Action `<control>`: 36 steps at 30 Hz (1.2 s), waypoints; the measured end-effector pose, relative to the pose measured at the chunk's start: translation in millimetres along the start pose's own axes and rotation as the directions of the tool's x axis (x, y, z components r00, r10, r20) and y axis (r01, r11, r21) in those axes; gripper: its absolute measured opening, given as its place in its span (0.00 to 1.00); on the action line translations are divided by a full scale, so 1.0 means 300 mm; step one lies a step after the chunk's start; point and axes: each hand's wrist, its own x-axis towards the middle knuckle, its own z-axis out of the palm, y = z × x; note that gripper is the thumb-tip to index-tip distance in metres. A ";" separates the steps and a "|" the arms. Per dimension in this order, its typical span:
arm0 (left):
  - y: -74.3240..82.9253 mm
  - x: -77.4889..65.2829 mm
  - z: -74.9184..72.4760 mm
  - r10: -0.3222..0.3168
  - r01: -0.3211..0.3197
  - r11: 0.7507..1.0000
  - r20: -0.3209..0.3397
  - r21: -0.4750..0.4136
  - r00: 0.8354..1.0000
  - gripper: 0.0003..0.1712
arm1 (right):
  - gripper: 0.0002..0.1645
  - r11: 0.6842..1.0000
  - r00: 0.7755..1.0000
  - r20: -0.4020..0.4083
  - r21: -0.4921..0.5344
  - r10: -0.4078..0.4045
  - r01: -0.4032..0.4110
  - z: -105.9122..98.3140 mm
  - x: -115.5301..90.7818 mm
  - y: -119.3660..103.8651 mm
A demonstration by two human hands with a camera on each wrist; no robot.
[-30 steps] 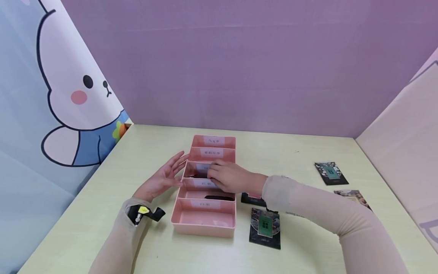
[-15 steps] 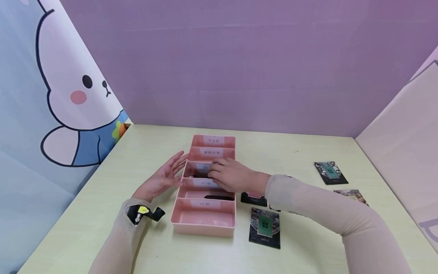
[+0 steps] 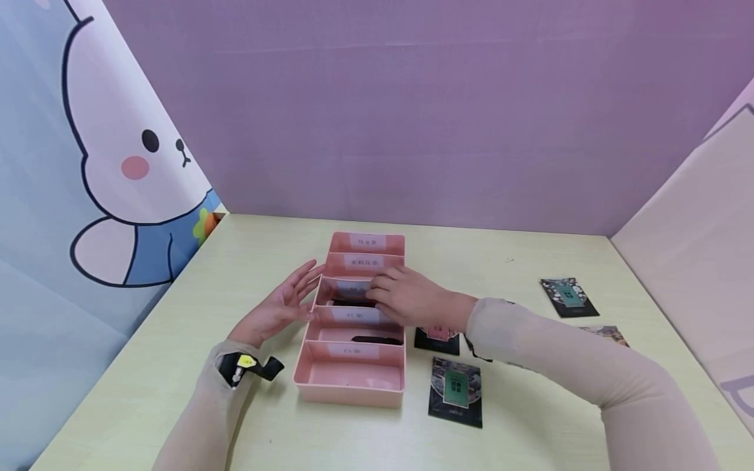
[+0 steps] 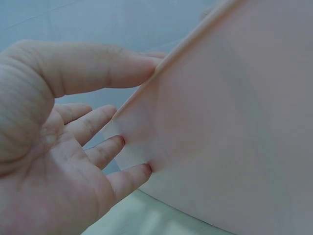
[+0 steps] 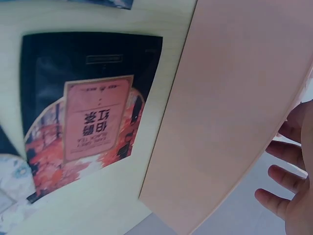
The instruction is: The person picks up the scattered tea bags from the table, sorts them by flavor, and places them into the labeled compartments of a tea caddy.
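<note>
I've drawn the right hand (image 3: 410,298) slightly rightward, baring more of the dark packet (image 3: 352,303) in the middle compartment of the pink box (image 3: 352,396), so it seems placed; any pinch there I can't tell; the left hand (image 3: 277,314), fingers extended, touches the side.

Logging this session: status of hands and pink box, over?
Left hand touching pink box. Right hand at middle compartment, grip hidden. Loose packets right of box; none visibly blocking.
</note>
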 end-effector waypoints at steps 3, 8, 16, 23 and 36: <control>0.001 -0.001 0.000 0.002 -0.002 1.000 -0.003 0.005 1.000 0.61 | 0.18 1.000 1.000 0.014 -0.019 0.016 -0.015 -0.006 -0.016 0.010; 0.001 -0.002 0.000 0.003 -0.003 1.000 -0.007 0.005 1.000 0.61 | 0.19 0.998 0.998 0.031 -0.037 0.047 -0.045 -0.021 -0.053 0.034; 0.002 -0.001 0.003 0.007 -0.007 1.000 -0.003 0.016 1.000 0.60 | 0.18 0.990 0.989 0.052 -0.001 0.138 -0.138 -0.037 -0.129 0.081; 0.000 -0.001 0.003 0.003 -0.003 1.000 -0.008 0.001 1.000 0.62 | 0.19 0.984 0.984 0.010 -0.010 0.179 -0.179 -0.021 -0.213 0.143; 0.002 0.001 0.004 0.006 -0.006 1.000 0.001 -0.013 1.000 0.62 | 0.25 0.936 0.935 0.095 0.050 0.343 -0.348 -0.004 -0.364 0.252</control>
